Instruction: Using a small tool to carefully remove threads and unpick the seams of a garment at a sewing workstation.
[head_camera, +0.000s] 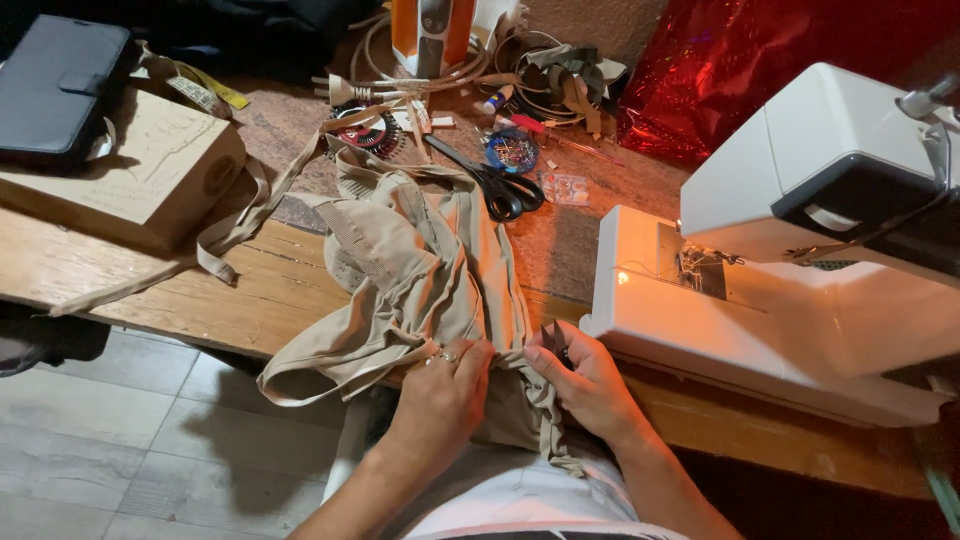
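Left hand (445, 385) and right hand (585, 380) pinch beige fabric (430, 270) at lower centre. Risk: loose strap hanging off table edge (180, 300) snags; pins scattered upper centre prick fingers.

Both forearms come up from the bottom middle of the frame, bare to past the wrist, no sleeves showing. The left hand (445, 385) wears a small ring on one finger. The right hand (590, 380) is bare. Below, a white garment covers the lap.
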